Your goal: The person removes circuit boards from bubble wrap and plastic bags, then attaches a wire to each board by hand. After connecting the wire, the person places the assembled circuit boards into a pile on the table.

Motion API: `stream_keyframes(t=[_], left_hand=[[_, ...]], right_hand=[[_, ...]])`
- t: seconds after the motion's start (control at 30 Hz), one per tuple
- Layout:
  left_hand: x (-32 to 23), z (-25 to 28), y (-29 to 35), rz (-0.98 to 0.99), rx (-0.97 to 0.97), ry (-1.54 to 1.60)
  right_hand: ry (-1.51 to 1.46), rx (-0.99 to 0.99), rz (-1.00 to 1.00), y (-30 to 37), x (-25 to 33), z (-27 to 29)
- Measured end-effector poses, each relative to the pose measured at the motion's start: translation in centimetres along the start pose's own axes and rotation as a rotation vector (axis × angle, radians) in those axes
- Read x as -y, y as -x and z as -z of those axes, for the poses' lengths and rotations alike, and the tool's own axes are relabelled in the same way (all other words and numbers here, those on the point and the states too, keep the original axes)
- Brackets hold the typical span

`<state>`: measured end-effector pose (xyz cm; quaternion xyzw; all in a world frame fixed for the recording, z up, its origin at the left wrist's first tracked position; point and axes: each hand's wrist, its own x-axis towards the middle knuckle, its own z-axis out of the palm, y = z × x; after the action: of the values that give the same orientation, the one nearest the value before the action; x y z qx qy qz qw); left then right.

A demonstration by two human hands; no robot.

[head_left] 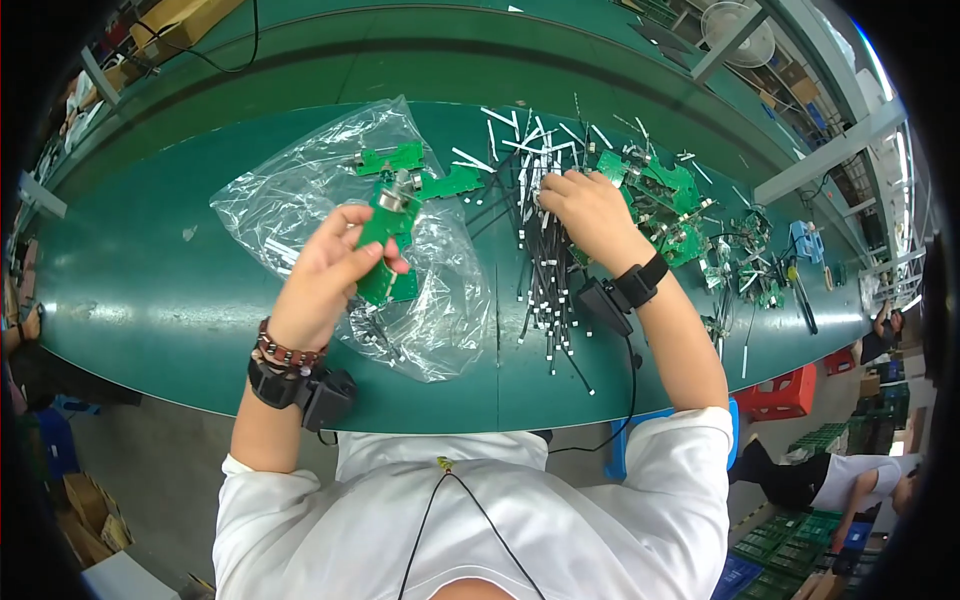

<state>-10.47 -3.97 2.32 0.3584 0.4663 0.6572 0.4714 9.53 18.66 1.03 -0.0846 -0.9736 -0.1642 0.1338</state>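
Note:
My left hand (pixel 335 255) is closed on a green circuit board (pixel 378 228) with a silvery metal part at its top end, raised over a clear plastic bag (pixel 440 300). Other green boards (pixel 450 183) lie on that bag, just beyond the held one. My right hand (pixel 590 212) rests at the upper part of a pile of black cables (pixel 545 270) with white connectors and white strips at their ends. Its fingers are bent together among the cable ends, and what they pinch is hidden beneath them.
A heap of green boards (pixel 675 190) lies right of my right hand. Farther right are tangled wired parts (pixel 745 265), a black-handled tool (pixel 803 300) and a blue object (pixel 806 242). Red stool (pixel 782 393) stands beyond the table (pixel 130 260). Another person (pixel 850 485) is at right.

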Motion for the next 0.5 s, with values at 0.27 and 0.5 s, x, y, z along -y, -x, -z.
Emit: stream_keyframes(t=[0.27, 0.5], left_hand=[[2.8, -0.5, 0.3, 0.245, 0.236, 0.587], [3.0, -1.6, 0.3, 0.289, 0.200, 0.578]], right_hand=[[-0.169, -0.376, -0.051, -1.3, -0.6, 4.5], [-0.027, -0.493, -0.131, -1.7, 0.6, 7.2]])
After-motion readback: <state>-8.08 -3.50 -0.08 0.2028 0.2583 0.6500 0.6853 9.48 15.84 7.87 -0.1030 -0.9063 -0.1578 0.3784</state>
